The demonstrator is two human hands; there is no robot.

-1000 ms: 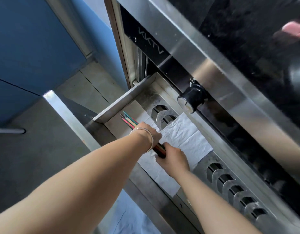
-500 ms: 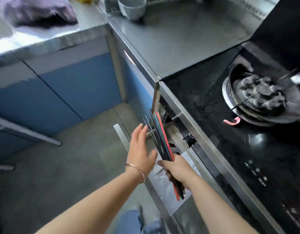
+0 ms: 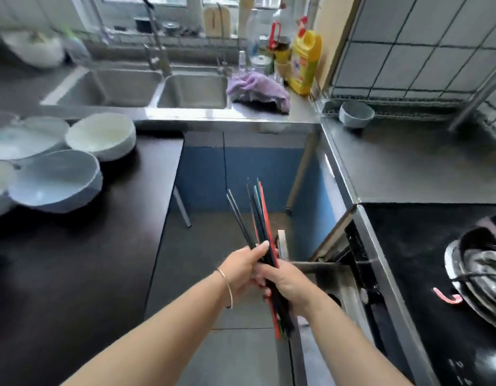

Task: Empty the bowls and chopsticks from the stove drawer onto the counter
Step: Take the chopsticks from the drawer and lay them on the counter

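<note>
both hands (image 3: 269,277) grip the chopsticks (image 3: 262,232), tips raised.

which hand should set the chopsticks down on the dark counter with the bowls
Probably left: the left hand already shares the chopsticks with the right hand, and the dark counter and bowls lie on its side.

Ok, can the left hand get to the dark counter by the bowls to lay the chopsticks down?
Probably yes. The left hand shares the chopsticks with the right hand, and bare dark counter lies open just left of it, in front of the bowls.
</note>
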